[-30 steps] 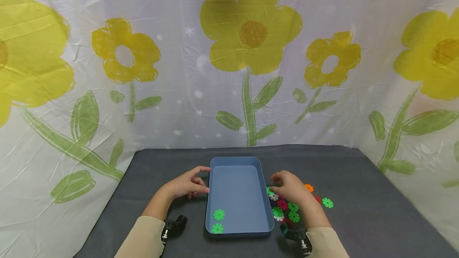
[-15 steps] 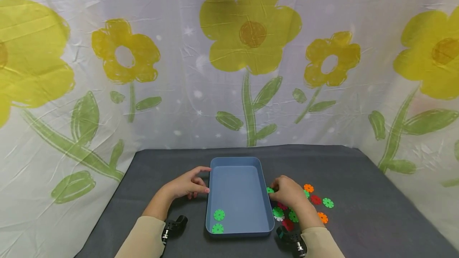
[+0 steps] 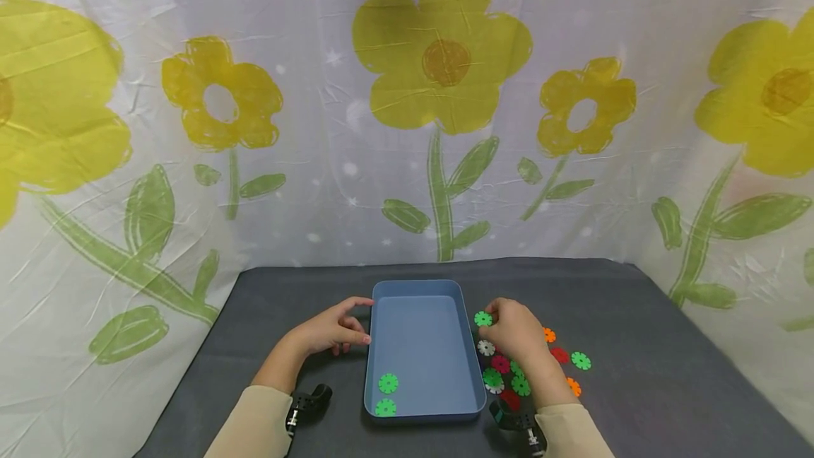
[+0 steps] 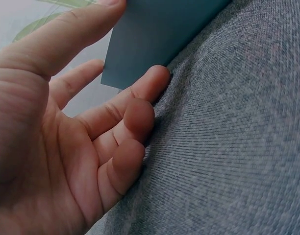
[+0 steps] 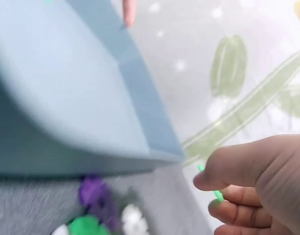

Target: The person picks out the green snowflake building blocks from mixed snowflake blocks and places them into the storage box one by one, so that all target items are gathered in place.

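My right hand pinches a green notched plastic disc between thumb and fingers, lifted just off the right side of the blue tray. In the right wrist view that green disc shows edge-on, mostly hidden by the thumb. My left hand touches the tray's left side with outstretched thumb and index finger; its other fingers bend loosely close over the cloth. Two green discs, an upper one and a lower one, lie inside the tray's near left corner.
Beside the tray's right wall lies a loose group of notched discs, among them a white one, a crimson one and a purple one. Farther right are a green disc and an orange disc. Dark grey cloth covers the table.
My right hand went down to the discs beside the tray, took hold of a green one and raised it slightly. The left hand and the tray stay in place.
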A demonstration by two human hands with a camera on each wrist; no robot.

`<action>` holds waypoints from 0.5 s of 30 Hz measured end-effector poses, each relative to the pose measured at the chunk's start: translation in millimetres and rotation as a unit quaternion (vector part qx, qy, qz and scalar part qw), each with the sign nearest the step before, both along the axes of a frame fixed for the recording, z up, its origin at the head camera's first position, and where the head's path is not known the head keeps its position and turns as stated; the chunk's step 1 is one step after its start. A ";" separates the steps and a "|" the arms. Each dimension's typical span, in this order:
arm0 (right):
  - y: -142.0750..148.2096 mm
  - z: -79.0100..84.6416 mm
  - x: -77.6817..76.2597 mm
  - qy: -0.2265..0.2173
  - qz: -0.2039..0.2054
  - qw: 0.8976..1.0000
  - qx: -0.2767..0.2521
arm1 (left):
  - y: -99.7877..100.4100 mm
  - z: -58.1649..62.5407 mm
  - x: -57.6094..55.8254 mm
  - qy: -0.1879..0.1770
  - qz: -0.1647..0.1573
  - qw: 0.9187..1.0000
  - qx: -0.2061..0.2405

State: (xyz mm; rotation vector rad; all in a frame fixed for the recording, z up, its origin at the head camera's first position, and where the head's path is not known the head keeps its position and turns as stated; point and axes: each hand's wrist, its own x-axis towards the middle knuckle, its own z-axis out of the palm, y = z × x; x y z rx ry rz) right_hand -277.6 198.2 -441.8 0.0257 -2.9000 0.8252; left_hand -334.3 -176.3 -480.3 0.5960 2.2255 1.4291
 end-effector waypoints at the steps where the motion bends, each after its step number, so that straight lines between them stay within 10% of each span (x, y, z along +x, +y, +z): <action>1: -1.6 3.7 0.9 0.004 -0.005 1.000 -0.005 | -0.1 0.0 -0.1 0.000 -0.001 1.000 0.001; 15: -32.1 46.8 23.0 0.066 -0.028 0.991 -0.114 | -1.8 -5.1 -3.8 -0.003 -0.005 1.000 0.004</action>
